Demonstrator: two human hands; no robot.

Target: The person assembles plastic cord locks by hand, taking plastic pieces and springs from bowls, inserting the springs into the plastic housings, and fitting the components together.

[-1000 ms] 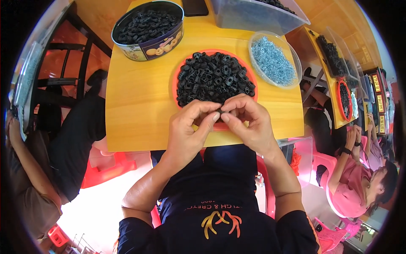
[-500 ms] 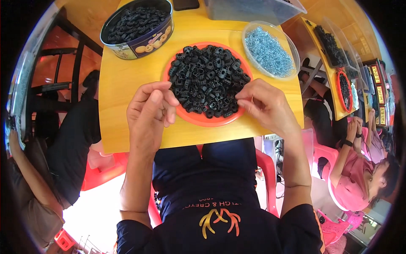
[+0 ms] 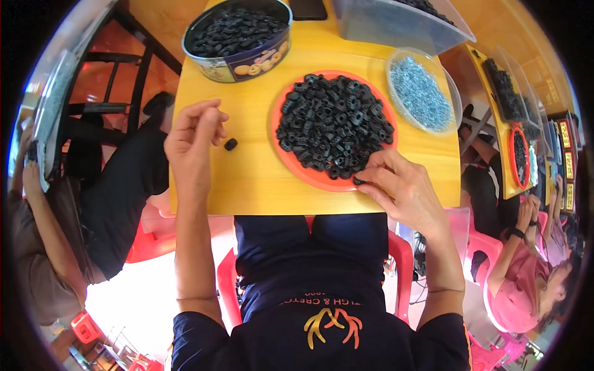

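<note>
My right hand pinches a small black plastic part at the near right rim of an orange-red plate. Heaped on the plate are many similar black plastic parts. To the left of the plate, my left hand hovers over the table with loosely curled fingers and no object visible in them. One single black part is just right of its fingers, apart from the heap.
The yellow table also bears a round tin of black parts, a clear bowl of small silvery-blue pieces, a dark phone and a clear plastic bin. People sit on both sides; a person in pink is at right.
My left hand has drawn left, away from the plate, and a lone black part now shows beside it. At the plate's near rim, my right hand now pinches a black part. The view has shifted.
</note>
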